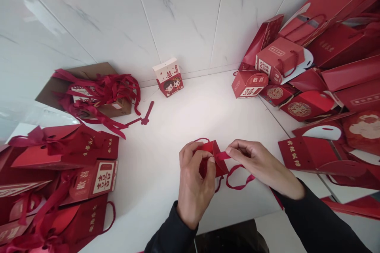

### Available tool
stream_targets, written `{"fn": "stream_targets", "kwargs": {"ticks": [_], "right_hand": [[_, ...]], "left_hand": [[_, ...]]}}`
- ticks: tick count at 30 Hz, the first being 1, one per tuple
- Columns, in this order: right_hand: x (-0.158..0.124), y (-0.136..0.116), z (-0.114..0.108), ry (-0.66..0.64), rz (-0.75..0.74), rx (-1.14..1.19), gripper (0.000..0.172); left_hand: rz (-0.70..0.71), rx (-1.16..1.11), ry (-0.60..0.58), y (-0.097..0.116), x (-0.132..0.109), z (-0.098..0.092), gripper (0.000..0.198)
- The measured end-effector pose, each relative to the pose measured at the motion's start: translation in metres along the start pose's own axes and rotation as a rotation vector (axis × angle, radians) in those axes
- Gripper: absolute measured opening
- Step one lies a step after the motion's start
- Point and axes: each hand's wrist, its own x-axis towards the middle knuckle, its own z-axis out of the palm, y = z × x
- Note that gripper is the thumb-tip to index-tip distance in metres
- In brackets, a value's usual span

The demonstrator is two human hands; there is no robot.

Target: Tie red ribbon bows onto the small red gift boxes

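Centrally, over a white table (154, 174), a person's left hand (196, 178) clasped a small red box (211, 149), fingers curled round its near face and thumb pressed to its side. The right hand (258, 162) pinched one end of a red ribbon (237, 184) between thumb and forefinger, right against the box's right edge. The rest of the ribbon hung in a loose loop below both hands, trailing toward the right wrist. The box sat just above the tabletop, near the table's front edge, between the two hands. Both wrists wore dark sleeves.

At the far left, an open cardboard carton (53, 87) lay against the tiled wall (178, 12), spilling a tangle of red ribbons (103, 89). A loose ribbon strip (146, 115) lay on the table just beside it. A white-and-red gift box (168, 77) printed with a cartoon couple stood tilted at the foot of the wall, well apart from the hands.

To the right, a heap of red boxes and bags (314, 87) rose against the wall, some folded flat, some assembled. To the near left, another stack of red bags (65, 174) with gold lettering lay on their sides, several tied with ribbon.
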Motion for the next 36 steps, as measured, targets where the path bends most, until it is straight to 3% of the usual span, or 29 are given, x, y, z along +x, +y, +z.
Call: {"fn": "stream_targets", "kwargs": {"ticks": [4,9,12,15,19,23,36], "right_hand": [[-0.001,0.002,0.007,0.111,-0.229,-0.132,0.027],[-0.001,-0.011,0.017,-0.068,-0.399,-0.134,0.019],[0.001,-0.016,0.021,-0.048,-0.46,-0.162,0.015],[0.004,-0.016,0.025,-0.034,-0.451,-0.209,0.015],[0.006,-0.015,0.032,-0.048,-0.443,-0.278,0.017],[0.01,-0.016,0.039,-0.062,-0.463,-0.33,0.017],[0.017,-0.023,0.046,-0.093,-0.386,-0.349,0.019]], "left_hand": [[-0.044,-0.077,0.057,0.009,-0.003,-0.006,0.014],[0.043,-0.061,0.176,0.019,-0.014,-0.016,0.015],[-0.03,0.018,0.208,0.013,-0.022,-0.016,0.017],[-0.16,0.032,0.167,0.002,-0.03,-0.01,0.035],[-0.292,-0.171,0.162,-0.005,-0.038,-0.006,0.029],[-0.318,-0.273,0.186,-0.007,-0.042,-0.009,0.028],[-0.337,-0.31,0.176,-0.01,-0.045,-0.014,0.029]]}}
